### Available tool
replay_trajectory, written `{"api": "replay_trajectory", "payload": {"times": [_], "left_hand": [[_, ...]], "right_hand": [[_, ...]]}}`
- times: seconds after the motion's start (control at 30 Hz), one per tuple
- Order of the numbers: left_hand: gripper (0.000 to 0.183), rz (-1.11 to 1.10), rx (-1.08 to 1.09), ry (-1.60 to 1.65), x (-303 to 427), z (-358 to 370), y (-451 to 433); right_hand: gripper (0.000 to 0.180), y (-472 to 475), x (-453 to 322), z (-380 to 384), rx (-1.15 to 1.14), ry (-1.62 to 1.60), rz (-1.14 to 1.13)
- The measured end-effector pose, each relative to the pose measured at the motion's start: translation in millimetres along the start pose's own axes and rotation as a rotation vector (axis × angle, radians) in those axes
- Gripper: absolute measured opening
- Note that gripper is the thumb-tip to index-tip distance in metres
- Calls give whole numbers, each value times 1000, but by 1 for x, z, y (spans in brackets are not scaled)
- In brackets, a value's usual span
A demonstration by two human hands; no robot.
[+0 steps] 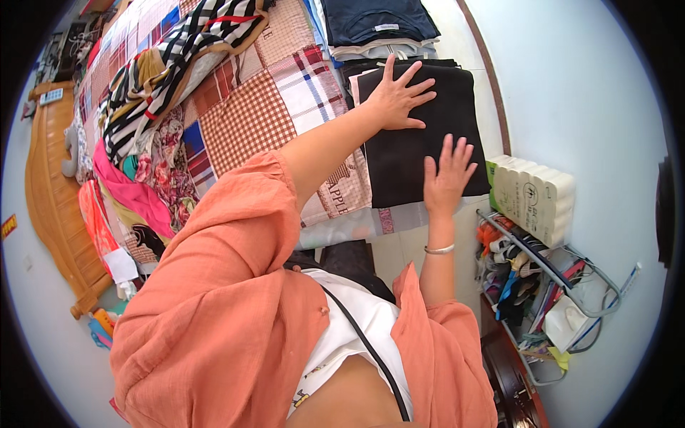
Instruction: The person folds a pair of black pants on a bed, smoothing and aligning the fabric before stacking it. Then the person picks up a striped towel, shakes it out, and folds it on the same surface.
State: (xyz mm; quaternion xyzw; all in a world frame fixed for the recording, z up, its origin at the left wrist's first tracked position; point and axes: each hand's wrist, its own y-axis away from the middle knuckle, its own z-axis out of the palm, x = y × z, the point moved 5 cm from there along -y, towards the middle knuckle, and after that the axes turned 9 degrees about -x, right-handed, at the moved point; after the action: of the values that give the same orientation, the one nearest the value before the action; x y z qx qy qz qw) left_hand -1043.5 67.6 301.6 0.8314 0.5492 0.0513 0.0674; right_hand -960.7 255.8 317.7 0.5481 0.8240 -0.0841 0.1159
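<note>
A folded black garment (396, 166) lies flat on top of a stack of folded clothes at the bed's edge. My left hand (402, 96) rests palm down on its upper part, fingers spread. Lower and to the right, my right hand (450, 171) lies on the same black cloth with its fingers apart, a silver bangle at the wrist. Neither hand grips anything. Just beyond stands another pile of folded clothes, with a dark navy T-shirt (369, 21) on top. Pale pink cloth shows under the black garment's left edge.
A patchwork checked bedsheet (246, 112) spreads left, bearing a striped cloth (182, 64) and a pink cloth (128, 176). At right, a pack of paper rolls (530, 198) sits above a metal-framed rack (535, 257) crammed with items. A wooden headboard (53, 187) stands far left.
</note>
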Motion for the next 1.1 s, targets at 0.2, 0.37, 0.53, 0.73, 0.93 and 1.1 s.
{"api": "replay_trajectory", "payload": {"times": [0.2, 0.37, 0.53, 0.73, 0.93, 1.1], "left_hand": [[71, -2, 208, 176, -13, -27, 58], [51, -245, 292, 517, -41, 39, 243], [22, -726, -288, 783, 19, 164, 522], [39, -1438, -562, 1246, 178, 189, 756], [35, -1464, -173, 1491, 261, 221, 786], [32, -1317, 117, 1662, 200, 216, 782]], "right_hand": [[65, 3, -22, 28, -150, 105, -26], [41, -14, -91, -54, -16, -597, -140], [34, 18, -272, -198, -695, -1901, -540], [20, 87, -443, -301, -1886, -2180, -1161], [12, 156, -521, -303, -1789, -2237, -977], [10, 217, -593, -293, -1779, -2383, -948]]}}
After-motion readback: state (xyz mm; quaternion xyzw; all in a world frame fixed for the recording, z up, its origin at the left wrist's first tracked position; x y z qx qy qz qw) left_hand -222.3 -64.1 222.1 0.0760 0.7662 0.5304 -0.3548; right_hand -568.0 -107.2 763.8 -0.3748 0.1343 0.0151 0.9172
